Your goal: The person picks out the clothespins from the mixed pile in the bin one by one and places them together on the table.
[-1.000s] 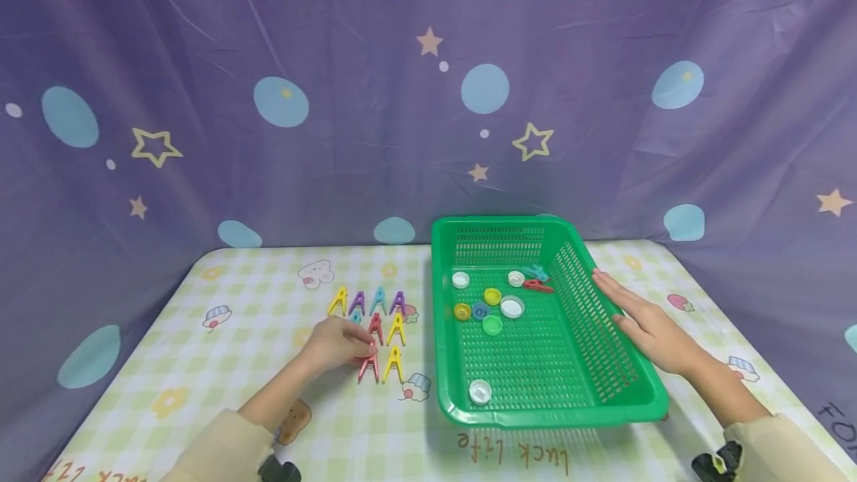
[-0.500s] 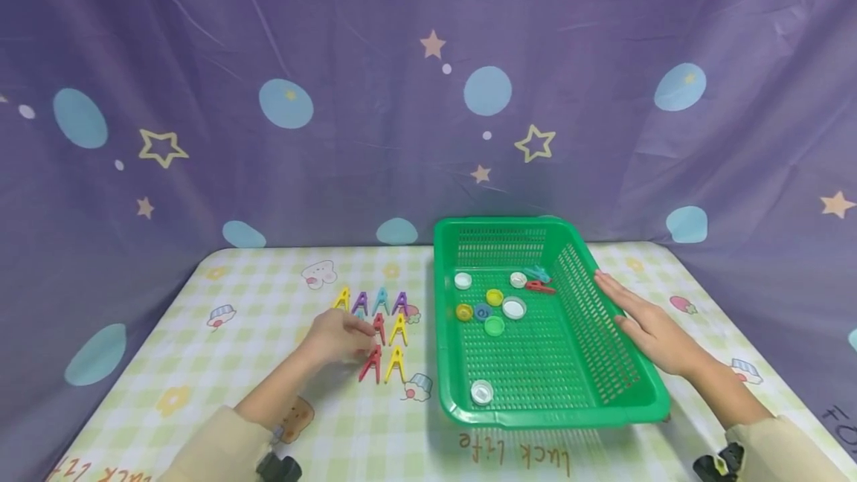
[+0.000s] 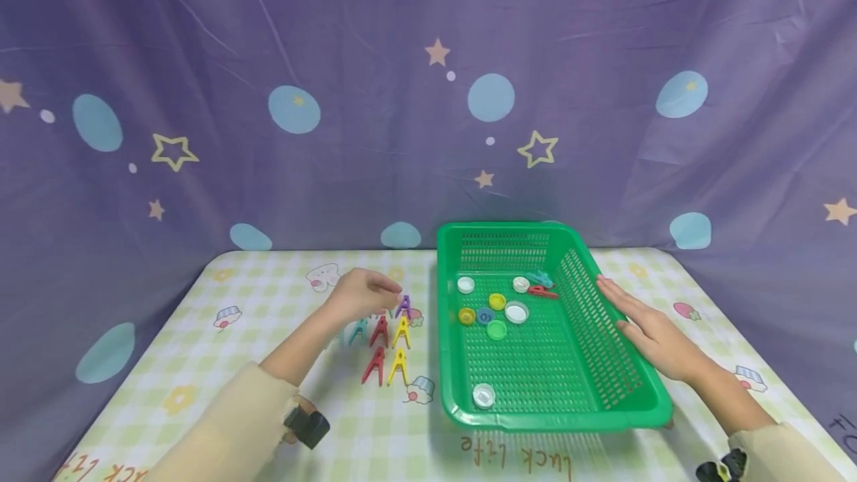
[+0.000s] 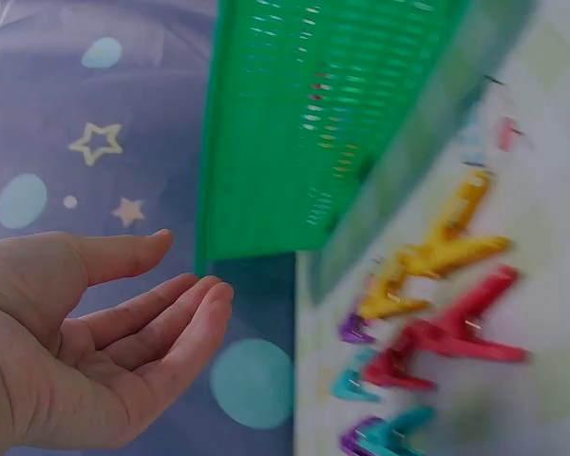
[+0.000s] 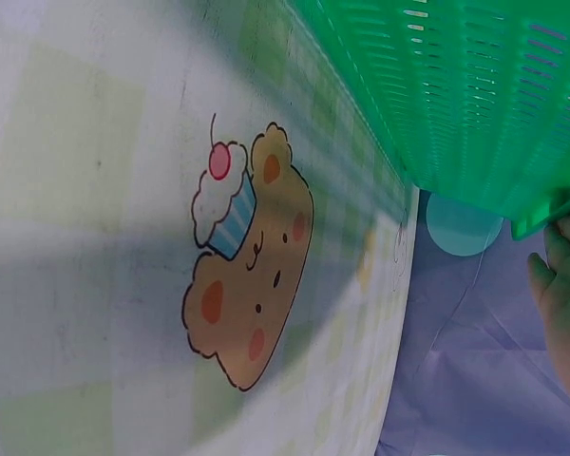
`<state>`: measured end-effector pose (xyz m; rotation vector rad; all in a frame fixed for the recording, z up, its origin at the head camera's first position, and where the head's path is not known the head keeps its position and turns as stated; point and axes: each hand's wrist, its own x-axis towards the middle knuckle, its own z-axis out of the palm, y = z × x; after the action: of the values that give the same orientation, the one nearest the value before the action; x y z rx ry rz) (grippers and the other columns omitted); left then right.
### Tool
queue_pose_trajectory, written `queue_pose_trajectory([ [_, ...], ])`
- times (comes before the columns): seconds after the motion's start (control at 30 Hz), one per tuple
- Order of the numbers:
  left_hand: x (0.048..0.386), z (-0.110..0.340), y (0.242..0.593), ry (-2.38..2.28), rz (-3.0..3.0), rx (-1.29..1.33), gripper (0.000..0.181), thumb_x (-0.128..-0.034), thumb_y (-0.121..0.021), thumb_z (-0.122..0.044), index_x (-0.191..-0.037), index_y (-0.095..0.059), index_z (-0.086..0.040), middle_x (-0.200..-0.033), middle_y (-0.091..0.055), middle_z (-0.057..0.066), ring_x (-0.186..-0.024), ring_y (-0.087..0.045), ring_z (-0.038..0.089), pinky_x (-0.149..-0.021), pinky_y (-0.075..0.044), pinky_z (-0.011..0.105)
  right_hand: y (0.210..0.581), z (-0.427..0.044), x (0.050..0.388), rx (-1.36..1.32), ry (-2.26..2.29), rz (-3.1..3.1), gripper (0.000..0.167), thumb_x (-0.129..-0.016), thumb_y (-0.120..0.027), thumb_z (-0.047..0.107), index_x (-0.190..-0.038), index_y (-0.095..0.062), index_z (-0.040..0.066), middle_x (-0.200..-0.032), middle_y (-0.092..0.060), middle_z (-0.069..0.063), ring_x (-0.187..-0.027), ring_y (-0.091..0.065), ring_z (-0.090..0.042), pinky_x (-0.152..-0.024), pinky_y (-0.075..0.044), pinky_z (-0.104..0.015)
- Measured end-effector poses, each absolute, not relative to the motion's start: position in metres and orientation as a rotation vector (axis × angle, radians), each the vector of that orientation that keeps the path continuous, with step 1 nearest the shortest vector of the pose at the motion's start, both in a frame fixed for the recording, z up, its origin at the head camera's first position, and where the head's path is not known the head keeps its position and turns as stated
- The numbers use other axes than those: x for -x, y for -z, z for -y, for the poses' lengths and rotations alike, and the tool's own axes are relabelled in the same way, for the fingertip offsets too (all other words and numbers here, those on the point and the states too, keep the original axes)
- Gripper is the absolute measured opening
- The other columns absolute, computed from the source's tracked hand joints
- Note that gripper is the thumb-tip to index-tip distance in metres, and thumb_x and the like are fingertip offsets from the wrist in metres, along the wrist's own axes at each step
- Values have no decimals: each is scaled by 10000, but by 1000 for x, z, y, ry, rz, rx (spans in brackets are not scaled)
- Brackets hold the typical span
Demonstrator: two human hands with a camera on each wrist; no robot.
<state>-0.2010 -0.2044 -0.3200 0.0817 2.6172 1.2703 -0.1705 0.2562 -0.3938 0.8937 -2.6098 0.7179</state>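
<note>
My left hand (image 3: 361, 294) hovers over the back row of clothespins and hides part of it. In the left wrist view, its thumb stands apart from loosely bent fingers, with nothing between them. A purple clothespin (image 3: 405, 307) shows beside the fingertips. Nearer lie a teal clothespin (image 3: 358, 330), a red clothespin (image 3: 379, 330) and a yellow clothespin (image 3: 402, 332). The front row holds another red clothespin (image 3: 375, 366) and another yellow clothespin (image 3: 398, 367). My right hand (image 3: 656, 333) rests with extended fingers on the right rim of the green basket (image 3: 556, 419).
Inside the basket are several bottle caps, among them a white cap (image 3: 516, 312) and a green cap (image 3: 496, 330). A red clothespin (image 3: 542, 292) and a teal clothespin (image 3: 539, 279) lie at its back right. A checked cloth (image 3: 254, 348) covers the table; a purple curtain (image 3: 361, 169) hangs behind.
My left hand has let go of the red clothespin in the front row and moved up and away, over the back row. The right hand stays on the basket's rim.
</note>
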Motion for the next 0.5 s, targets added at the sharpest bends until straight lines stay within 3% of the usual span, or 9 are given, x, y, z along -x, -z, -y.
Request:
queue_pose_trajectory([
  [0.5, 238, 130, 270, -1246, -2597, -326, 261, -900, -677, -270, -1112, -707, -120, -1125, -711, 75, -1015, -669, 223, -892, -564, 355, 393, -255, 170, -900, -726, 2607, 546, -960, -444, 19, -1489, -307, 14, -1544, -308, -240, -1460, -105, 94, -1099, -98, 34],
])
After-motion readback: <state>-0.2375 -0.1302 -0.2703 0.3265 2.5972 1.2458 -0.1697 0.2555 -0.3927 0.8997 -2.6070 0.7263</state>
